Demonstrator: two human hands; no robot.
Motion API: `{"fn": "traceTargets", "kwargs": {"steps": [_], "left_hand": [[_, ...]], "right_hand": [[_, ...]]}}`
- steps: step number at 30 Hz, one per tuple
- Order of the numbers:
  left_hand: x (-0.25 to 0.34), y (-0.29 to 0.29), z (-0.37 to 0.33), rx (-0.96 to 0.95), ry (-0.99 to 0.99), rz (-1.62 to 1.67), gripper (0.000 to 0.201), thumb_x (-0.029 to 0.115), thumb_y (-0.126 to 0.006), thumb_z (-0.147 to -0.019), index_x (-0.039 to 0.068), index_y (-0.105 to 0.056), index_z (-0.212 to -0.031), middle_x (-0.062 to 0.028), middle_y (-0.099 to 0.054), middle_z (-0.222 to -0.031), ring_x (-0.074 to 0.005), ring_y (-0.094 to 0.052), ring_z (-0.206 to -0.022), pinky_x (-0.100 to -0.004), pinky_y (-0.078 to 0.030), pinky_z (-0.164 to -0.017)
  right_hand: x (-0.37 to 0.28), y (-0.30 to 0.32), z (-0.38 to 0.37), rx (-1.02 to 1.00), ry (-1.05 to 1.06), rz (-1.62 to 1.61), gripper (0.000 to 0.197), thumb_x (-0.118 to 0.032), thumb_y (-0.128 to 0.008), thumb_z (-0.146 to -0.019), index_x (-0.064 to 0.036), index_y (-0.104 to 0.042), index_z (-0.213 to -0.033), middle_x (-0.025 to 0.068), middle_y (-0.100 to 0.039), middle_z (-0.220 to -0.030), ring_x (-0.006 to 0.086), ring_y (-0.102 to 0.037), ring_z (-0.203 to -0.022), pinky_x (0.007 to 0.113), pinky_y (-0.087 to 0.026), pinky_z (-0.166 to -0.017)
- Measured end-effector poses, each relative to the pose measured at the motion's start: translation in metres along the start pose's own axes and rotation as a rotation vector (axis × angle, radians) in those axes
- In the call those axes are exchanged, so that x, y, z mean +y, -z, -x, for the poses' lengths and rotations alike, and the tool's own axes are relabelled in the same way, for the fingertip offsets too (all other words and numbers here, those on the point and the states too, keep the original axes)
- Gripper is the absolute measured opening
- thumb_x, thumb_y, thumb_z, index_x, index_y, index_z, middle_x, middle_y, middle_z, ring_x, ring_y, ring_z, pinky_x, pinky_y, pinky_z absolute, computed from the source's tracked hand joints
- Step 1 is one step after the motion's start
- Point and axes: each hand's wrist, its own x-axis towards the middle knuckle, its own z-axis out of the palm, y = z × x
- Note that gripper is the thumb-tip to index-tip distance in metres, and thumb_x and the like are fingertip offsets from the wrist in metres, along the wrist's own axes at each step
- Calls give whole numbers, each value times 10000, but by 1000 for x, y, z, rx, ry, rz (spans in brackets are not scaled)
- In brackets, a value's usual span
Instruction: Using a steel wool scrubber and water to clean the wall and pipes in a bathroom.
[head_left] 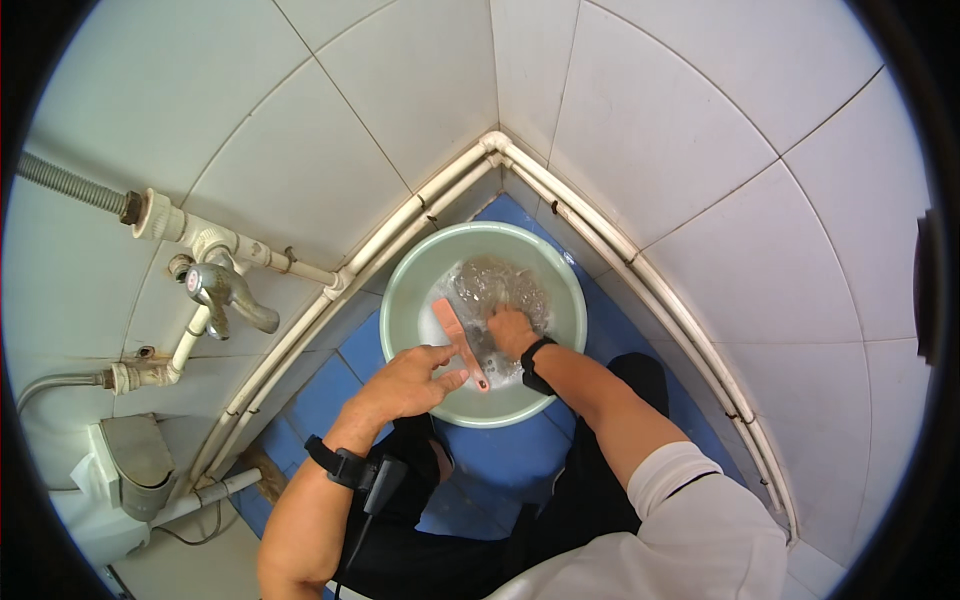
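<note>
A pale green basin [400, 255] stands on the floor between my legs, with sudsy water in it. Inside lies a pink long-handled brush [455, 330], its handle end with a hole toward me. Over the basin's near left rim is my left hand [412, 380], open, its index finger and thumb apart beside the brush handle; whether they touch it I cannot tell. My right hand [512, 330] reaches down into the basin at a crumpled, see-through greyish thing [490, 285], perhaps plastic or thin cloth. Its fingertips are hidden in the water.
White pipes [400, 215] run along both tiled walls and meet in the corner behind the basin. A metal tap [225, 290] juts from the left wall. Blue tiles [500, 460] cover the floor. At lower left is a tissue holder [135, 460]. A black cable hangs from my left wrist strap [340, 462].
</note>
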Motion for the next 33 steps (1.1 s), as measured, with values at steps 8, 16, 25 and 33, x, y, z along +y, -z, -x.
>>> {"fn": "traceTargets", "kwargs": {"steps": [8,16,25,33], "left_hand": [[21,9,-5,98,-144,-50,597,384,-685,-974,5,-581,-1423,-265,-665,-1299,-377,-650,-1204,-423,-510,-1014],[8,5,-19,150,-143,-53,588,359,-704,-965,-3,-586,-1414,-255,-694,-1236,-356,-683,-1144,-407,-524,-994],[51,25,-39,457,-190,134,477,293,-726,-926,-19,-682,-1285,-211,-748,-1102,-325,-723,-1019,-388,-548,-924],[110,12,-66,631,-520,395,386,223,-732,-931,-29,-713,-1223,-155,-764,-988,-215,-713,-891,-332,-555,-834]], "right_hand": [[43,28,-2,-10,-128,-32,238,-107,-673,-839,-45,-754,-1054,276,-563,-1281,440,-639,-1146,459,-567,-931],[10,71,14,-492,131,-203,287,-123,-626,-883,-26,-749,-1124,238,-724,-1127,376,-698,-1092,459,-555,-955],[49,283,-37,312,168,-485,478,-39,-732,-833,-55,-604,-1293,242,-684,-1044,465,-636,-996,508,-519,-860],[32,599,-52,1260,526,292,258,29,-631,-827,-46,-681,-1068,153,-650,-1045,328,-617,-967,439,-512,-798]]}}
